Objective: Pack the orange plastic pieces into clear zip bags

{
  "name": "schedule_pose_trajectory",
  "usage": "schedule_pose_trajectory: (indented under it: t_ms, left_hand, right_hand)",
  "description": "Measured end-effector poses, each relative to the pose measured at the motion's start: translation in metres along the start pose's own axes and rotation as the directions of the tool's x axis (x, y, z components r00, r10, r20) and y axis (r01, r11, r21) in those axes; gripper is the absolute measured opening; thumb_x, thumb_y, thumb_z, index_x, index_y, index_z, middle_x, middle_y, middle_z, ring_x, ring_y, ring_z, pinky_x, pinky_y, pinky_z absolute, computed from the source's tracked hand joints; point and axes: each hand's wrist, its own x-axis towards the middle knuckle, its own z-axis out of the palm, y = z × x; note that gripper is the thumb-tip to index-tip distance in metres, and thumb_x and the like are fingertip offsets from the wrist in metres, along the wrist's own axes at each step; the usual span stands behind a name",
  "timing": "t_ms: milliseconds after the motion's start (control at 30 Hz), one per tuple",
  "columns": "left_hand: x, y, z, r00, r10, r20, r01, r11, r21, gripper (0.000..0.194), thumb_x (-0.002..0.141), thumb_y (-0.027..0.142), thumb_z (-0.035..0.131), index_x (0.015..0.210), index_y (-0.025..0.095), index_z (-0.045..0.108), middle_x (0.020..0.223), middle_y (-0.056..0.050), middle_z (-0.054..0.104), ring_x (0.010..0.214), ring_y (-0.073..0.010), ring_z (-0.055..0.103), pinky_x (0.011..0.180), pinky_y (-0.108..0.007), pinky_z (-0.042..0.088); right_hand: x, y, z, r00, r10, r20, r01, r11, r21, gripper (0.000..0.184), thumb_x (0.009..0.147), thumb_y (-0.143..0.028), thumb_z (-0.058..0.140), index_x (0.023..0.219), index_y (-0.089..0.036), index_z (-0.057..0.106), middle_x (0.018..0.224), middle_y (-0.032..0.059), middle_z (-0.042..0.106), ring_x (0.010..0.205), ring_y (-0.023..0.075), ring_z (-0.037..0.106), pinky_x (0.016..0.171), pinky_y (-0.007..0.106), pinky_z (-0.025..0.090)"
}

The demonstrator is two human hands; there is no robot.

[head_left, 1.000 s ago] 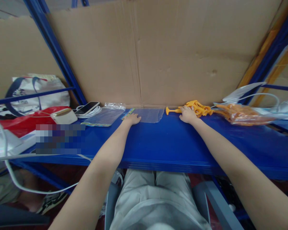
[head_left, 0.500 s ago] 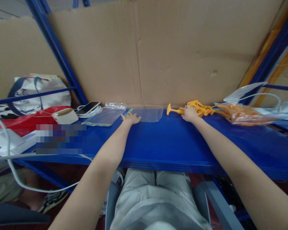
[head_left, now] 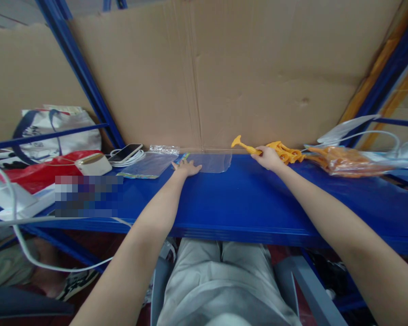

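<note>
My left hand (head_left: 187, 169) lies with fingers spread on a clear plastic bag (head_left: 215, 163) that has a coloured strip at its left end. My right hand (head_left: 269, 158) is closed on a yellow plastic piece with a flared end (head_left: 245, 146). Its flared end points up and left, raised off the shelf; the part inside the fingers is hidden. Just right of that hand, several more yellow plastic parts (head_left: 287, 153) lie in a pile. A second flat clear bag (head_left: 148, 165) with a coloured edge rests left of my left hand.
A bag of orange parts (head_left: 348, 164) lies on the right of the blue shelf (head_left: 234, 203). Cardboard (head_left: 258, 81) stands behind. To the left are a phone (head_left: 125, 154) on coiled cable, a red bag (head_left: 54, 170) and a white tote (head_left: 75, 133). A person's leg shows lower left.
My right hand has lifted the yellow plastic piece, and its flared end has risen and tilted up to the left, away from the pile. My left hand has stayed almost still.
</note>
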Motion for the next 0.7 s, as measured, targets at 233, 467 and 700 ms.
schedule_pose_trajectory:
  t_ms: [233,467,700]
  left_hand:
    - [0.001,-0.001,0.001,1.000,0.009,0.010,-0.009,1.000,-0.007,0.076,0.089,0.065,0.024,0.152,0.024,0.033,0.161,-0.013,0.023,0.149,-0.0354,0.017,0.116,-0.063,0.016]
    - [0.000,-0.001,0.000,1.000,0.019,0.024,-0.019,1.000,-0.015,0.077,0.090,0.065,0.024,0.153,0.022,0.033,0.161,-0.014,0.024,0.149,-0.0338,0.017,0.116,-0.059,0.021]
    - [0.002,0.001,0.003,0.995,0.092,0.032,-0.091,0.996,-0.023,0.076,0.092,0.064,0.025,0.154,0.020,0.029,0.161,-0.012,0.024,0.149,-0.0294,0.021,0.116,-0.047,0.029]
  right_hand:
    - [-0.003,-0.006,0.003,0.954,-0.070,0.291,0.000,0.972,0.236,0.025,0.079,-0.020,0.065,0.102,-0.012,0.072,0.069,0.0030,0.069,0.060,0.0142,0.062,0.058,0.023,0.048]
    - [-0.006,-0.001,0.001,0.938,-0.085,0.335,-0.010,0.963,0.270,0.028,0.078,-0.018,0.065,0.104,-0.013,0.071,0.063,0.0006,0.065,0.056,0.0122,0.058,0.054,0.022,0.045]
    - [-0.008,-0.015,0.005,0.954,-0.164,0.252,0.112,0.972,0.206,0.026,0.077,-0.023,0.064,0.100,-0.015,0.073,0.067,-0.0002,0.066,0.058,0.0125,0.056,0.055,0.023,0.042]
